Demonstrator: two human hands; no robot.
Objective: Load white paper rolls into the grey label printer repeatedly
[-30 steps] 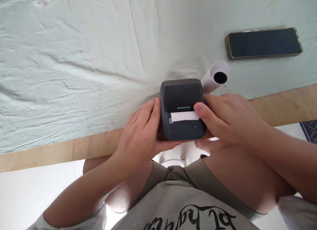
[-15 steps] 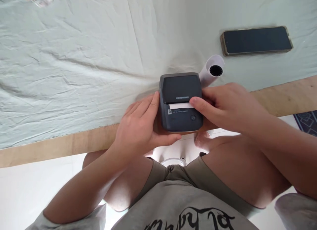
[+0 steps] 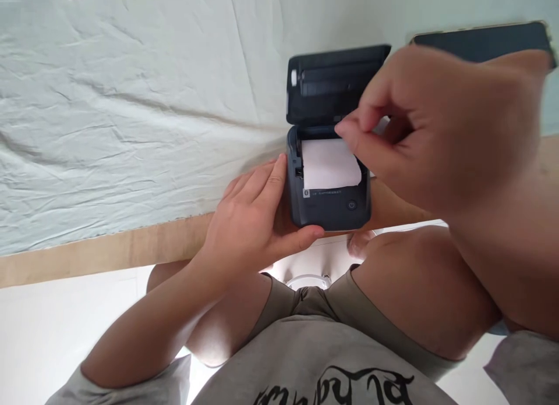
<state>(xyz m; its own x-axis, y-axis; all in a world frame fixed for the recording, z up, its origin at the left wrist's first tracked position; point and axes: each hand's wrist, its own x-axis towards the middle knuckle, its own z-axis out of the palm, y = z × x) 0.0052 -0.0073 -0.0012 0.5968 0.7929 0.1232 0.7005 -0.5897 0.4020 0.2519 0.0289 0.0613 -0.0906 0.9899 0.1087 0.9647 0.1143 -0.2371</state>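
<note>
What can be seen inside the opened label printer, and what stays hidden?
Inside the printer lies white paper, with part of a dark slot showing along its left edge. Whatever is beneath the paper is covered.

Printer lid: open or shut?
Open. The lid is hinged back from the printer, and the white paper inside is exposed.

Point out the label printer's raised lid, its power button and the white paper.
Lid (image 3: 323, 93): head view, on its dark inner side, left of the middle.
Power button (image 3: 351, 205): head view, on its middle.
White paper (image 3: 331, 163): head view, on the middle of its face.
</note>
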